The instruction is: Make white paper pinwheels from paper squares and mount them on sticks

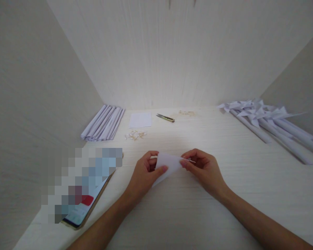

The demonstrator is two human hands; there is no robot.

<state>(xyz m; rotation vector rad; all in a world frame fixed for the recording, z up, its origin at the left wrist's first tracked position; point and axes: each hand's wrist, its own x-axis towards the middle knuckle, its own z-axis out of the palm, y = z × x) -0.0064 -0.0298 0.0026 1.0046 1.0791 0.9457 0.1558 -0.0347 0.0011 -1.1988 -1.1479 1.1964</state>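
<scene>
Your left hand (145, 172) and right hand (202, 169) both pinch the folded white paper (166, 166) (a thin stick (190, 160) in the right) above the table (224, 146)

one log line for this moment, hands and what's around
left hand: holds folded paper | right hand: pinches its other corner with a thin stick | behind: paper rolls, snips, pinwheels | phone left

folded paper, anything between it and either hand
Nothing visible. The left hand and right hand both pinch the folded paper directly. The toothpicks, snips and paper rolls lie farther back on the table.
</scene>
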